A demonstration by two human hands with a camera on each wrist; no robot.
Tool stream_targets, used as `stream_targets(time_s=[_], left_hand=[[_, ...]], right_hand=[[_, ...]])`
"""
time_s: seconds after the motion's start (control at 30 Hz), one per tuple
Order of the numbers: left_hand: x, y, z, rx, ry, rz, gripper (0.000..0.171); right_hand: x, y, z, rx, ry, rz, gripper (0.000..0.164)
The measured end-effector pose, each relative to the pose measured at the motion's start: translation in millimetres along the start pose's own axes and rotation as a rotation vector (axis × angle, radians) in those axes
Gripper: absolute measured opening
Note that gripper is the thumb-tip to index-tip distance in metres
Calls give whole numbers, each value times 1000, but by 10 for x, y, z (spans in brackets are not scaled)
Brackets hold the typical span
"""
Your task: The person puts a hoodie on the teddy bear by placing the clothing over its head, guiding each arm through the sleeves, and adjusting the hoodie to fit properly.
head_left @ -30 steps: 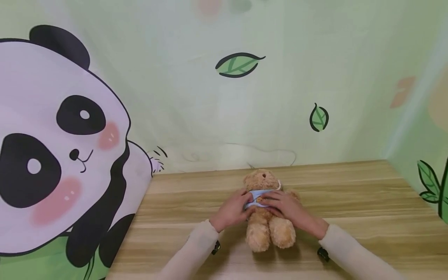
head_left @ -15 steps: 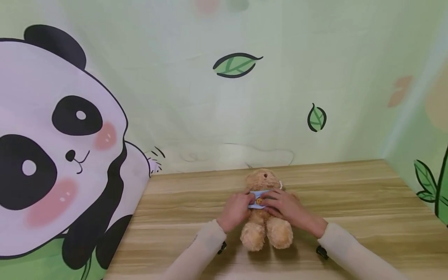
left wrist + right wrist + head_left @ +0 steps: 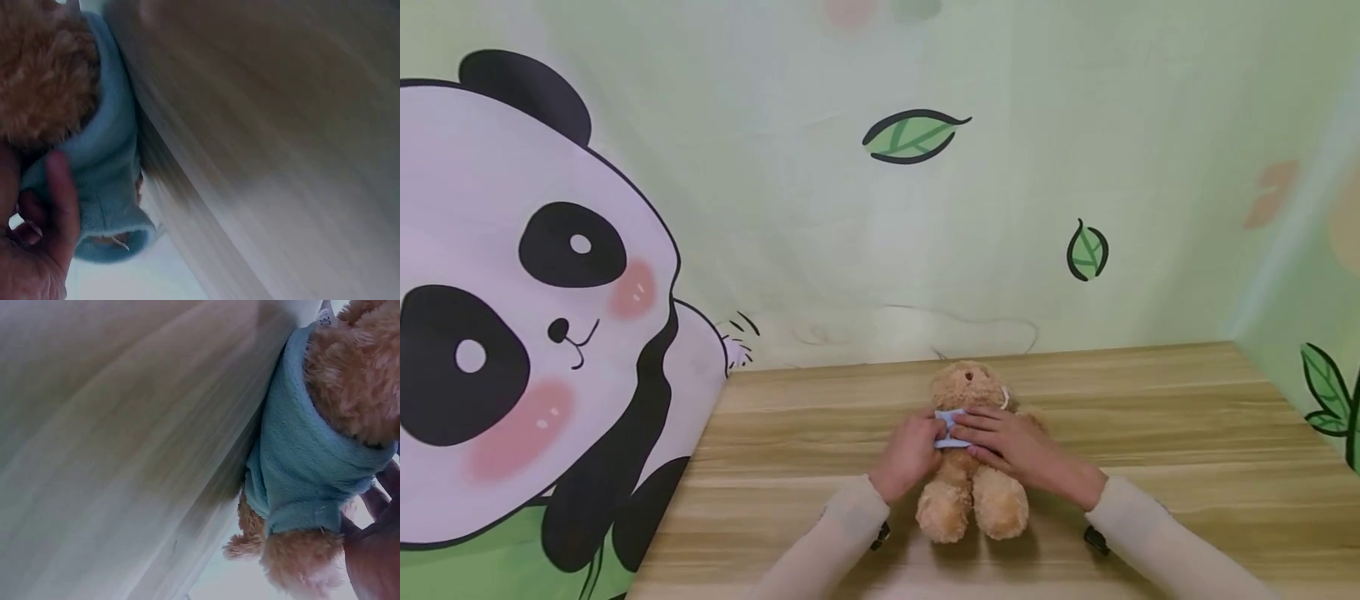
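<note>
A light brown teddy bear [image 3: 966, 390] lies on its back, head toward the wall, wearing a light blue shirt [image 3: 950, 416]. My left hand [image 3: 910, 454] has curled fingers and grips the shirt on the bear's left-hand side in the head view. Across the chest my right hand [image 3: 1026, 450] rests with fingers straight, covering much of the shirt front. In the left wrist view the sleeve [image 3: 119, 231] hangs with its end open, a little fur and a pale thread inside. A furry arm [image 3: 300, 556] sticks out of the other sleeve in the right wrist view.
The wooden table [image 3: 805, 425] meets a pale green wall cloth [image 3: 775, 192] with printed leaves. A big printed panda [image 3: 610, 333] fills the left side. A white tag [image 3: 325, 315] shows at the shirt's bottom hem.
My left hand has shifted right and its fingers are more curled. The bear's legs have swung slightly left and its head right. My right fingers now cover the small design on the shirt.
</note>
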State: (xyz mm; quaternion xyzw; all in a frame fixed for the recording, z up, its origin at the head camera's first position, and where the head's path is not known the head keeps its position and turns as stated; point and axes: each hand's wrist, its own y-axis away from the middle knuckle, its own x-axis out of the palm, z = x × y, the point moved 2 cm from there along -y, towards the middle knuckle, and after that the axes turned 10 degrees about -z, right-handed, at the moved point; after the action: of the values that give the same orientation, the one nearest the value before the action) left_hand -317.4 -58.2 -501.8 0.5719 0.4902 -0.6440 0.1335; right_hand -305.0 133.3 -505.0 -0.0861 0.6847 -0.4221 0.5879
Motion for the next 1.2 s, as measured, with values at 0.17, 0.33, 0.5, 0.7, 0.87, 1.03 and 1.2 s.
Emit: stream_targets(time_s=[0.17,0.33,0.5,0.7,0.87,1.03,1.2], left_hand=[[-40,-17,-75,-22,12,-17,25],[-58,14,-57,-44,21,-16,26],[-52,73,15,-55,58,-5,26],[-192,170,209,-182,413,49,17],[-291,252,404,-392,459,-56,10],[-241,326,510,-441,414,39,15],[-155,330,528,-520,588,31,14]], right_hand=[[-66,-79,-17,67,-15,-6,30],[-80,-191,-14,86,40,0,24],[-30,-189,13,37,105,-21,24],[-15,-191,-2,13,67,-72,21],[-31,-182,-21,32,39,-80,21],[-33,-173,-8,41,49,-67,19],[-30,-162,2,40,62,-65,18]])
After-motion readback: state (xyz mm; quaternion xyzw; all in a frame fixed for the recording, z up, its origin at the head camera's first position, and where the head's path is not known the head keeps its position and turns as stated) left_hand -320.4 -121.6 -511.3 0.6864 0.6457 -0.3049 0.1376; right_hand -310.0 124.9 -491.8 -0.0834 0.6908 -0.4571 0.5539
